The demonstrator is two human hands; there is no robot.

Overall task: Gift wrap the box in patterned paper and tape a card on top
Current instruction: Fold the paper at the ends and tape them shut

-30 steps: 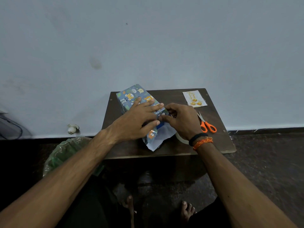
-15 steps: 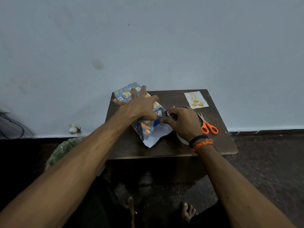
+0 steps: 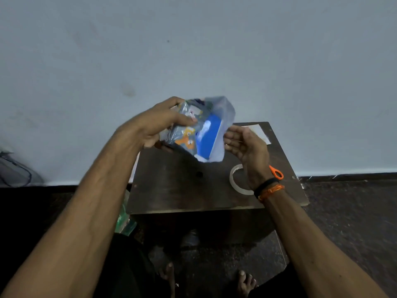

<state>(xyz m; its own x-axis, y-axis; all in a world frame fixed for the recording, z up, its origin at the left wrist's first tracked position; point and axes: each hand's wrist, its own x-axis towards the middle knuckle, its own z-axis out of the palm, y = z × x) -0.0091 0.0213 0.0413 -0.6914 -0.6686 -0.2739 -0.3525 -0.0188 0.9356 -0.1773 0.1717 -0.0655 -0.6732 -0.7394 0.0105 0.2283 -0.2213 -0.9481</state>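
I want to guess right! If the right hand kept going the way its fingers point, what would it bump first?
Probably the loose wrapping paper at the box's open end; the right hand's fingers point left at it, though depth is unclear.

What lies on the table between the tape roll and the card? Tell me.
In the head view, the right hand hangs over that stretch, hiding much of it. Beside the tape roll only orange scissors handles show; the card peeks out behind.

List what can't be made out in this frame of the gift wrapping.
- Box, head view: motion blur hides the paper's open-end folds.
- Card: right hand covers most of it; print unreadable.
- Scissors: only an orange handle shows past the wrist.
- Tape roll: the wrist hides its right side.
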